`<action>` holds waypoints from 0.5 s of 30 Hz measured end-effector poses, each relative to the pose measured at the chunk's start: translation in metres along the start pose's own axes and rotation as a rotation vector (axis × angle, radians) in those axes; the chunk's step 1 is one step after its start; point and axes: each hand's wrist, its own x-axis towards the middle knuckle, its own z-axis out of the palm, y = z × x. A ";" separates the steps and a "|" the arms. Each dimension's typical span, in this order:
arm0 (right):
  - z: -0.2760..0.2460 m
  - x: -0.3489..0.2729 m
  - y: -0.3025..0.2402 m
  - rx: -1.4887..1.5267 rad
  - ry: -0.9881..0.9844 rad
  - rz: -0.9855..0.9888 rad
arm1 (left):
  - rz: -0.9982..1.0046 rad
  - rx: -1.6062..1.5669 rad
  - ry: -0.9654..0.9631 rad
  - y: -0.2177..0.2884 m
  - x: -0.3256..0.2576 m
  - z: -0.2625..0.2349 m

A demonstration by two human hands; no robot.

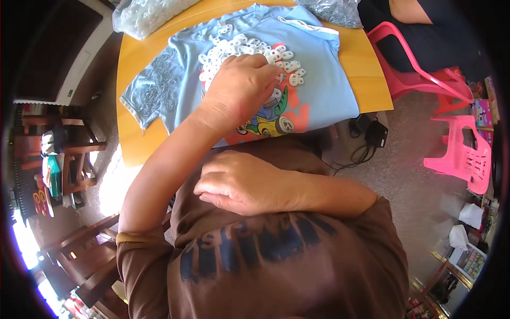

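Note:
A light blue T-shirt (324, 90) with a colourful cartoon print lies spread on the table. On its chest is a loose heap of small white plastic pieces (241, 42) with holes in them. Many thin grey metal pieces (162, 80), like small pins or screws, are scattered over its left sleeve. My left hand (241, 85) reaches over the near side of the white heap, its fingers bent down and mostly hidden behind the back of the hand. Close to my body, my right hand (239, 183) is closed with curled fingers; whatever may be inside is hidden.
The yellow wooden table (138, 141) bears a clear bag of white pieces (146, 16) at far left and a bag of grey pieces (332, 11) at far right. Pink plastic chairs (462, 151) stand to the right, near a person's dark-clothed leg (388, 48). Black cables and an adapter (376, 133) sit beside the table.

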 end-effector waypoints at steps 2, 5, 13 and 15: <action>-0.005 -0.003 0.000 -0.004 0.001 0.003 | 0.002 0.024 -0.012 -0.001 -0.002 0.003; -0.008 -0.003 0.001 0.000 0.004 -0.005 | -0.019 0.050 0.045 -0.004 -0.011 -0.001; 0.002 0.000 0.000 0.034 -0.017 0.036 | -0.099 -0.023 0.135 -0.015 -0.027 -0.031; 0.002 0.001 -0.001 0.038 -0.041 0.063 | -0.131 -0.013 0.213 -0.026 -0.026 -0.042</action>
